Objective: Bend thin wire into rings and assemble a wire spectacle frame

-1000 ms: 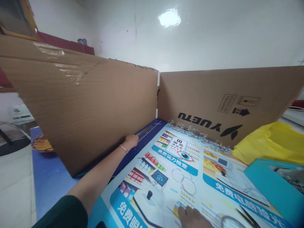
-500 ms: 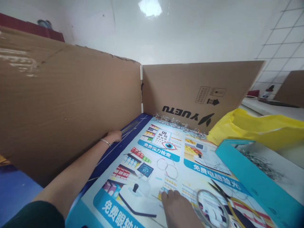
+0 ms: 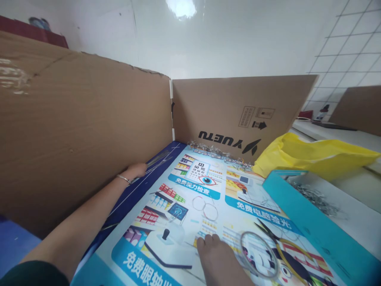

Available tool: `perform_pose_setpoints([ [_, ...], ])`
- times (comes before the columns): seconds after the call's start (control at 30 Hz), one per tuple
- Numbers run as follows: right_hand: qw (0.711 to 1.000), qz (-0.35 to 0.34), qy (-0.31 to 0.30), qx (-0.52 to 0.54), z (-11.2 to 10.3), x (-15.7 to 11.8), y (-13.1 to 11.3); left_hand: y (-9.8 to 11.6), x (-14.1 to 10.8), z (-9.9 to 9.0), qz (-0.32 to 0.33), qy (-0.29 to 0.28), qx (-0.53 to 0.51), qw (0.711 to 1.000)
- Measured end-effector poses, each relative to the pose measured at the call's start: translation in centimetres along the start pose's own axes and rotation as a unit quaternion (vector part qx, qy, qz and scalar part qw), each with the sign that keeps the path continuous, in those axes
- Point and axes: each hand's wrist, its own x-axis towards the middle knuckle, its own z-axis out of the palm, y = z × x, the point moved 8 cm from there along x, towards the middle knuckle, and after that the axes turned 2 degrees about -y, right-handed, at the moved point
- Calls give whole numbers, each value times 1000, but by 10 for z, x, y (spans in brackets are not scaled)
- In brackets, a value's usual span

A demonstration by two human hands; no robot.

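At the foot of the left cardboard wall, my left hand [image 3: 137, 171], with a bracelet on its wrist, is closed around the near ends of several thin wires [image 3: 159, 159]. They lie along the dark blue border of a printed sheet [image 3: 178, 254]. Low in the middle, my right hand [image 3: 218, 256] rests on the sheet with curled fingers; what they hold, if anything, is hidden. Right of it lies a coil of silvery wire [image 3: 243, 254]. Scissors with yellow handles [image 3: 281, 254] lie beside the coil, blades apart.
Cardboard panels stand at the left [image 3: 89, 119] and back [image 3: 220, 103]. A row of small wire pieces [image 3: 220, 153] lines the back edge. On the right are a blue box [image 3: 315, 222] holding metal pieces [image 3: 315, 198] and a yellow bag [image 3: 303, 155].
The whole view has shifted slightly, so things sit a little farther left. Both hands keep nearly the same places on the sheet.
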Motion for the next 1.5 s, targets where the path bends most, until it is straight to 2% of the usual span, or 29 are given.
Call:
perform_pose_setpoints([
  [0.07,1000,0,-5,11,-5,-1,1,9,-4,-3,3,-3,10,1000],
  [0.13,1000,-7,-15,22,-11,-2,1,31,-7,-8,33,6,12,999],
  [0.27,998,-19,-54,40,-18,-3,-1,114,-18,-15,171,32,-11,985],
  [0.37,998,-11,-57,38,-22,-3,0,175,-32,-14,250,37,-15,967],
  [0.43,998,-19,-53,34,-25,-3,-1,205,-38,-11,276,35,1,960],
  [0.53,996,-28,-73,34,-27,-3,-3,228,-41,-5,288,29,42,956],
  [0.73,994,-26,-102,31,-29,-5,-4,240,-28,7,280,-6,110,954],
  [1.0,995,-25,-89,24,-28,-5,-2,253,-23,-2,299,-45,113,946],
  [1.2,996,-32,-84,24,-30,-6,-2,255,-21,1,292,-68,123,946],
  [1.37,992,-30,-108,52,-34,-7,3,248,-22,-1,289,-56,116,949],
  [1.5,991,-26,-92,88,-37,-6,8,237,-28,-21,305,-2,53,951],
])
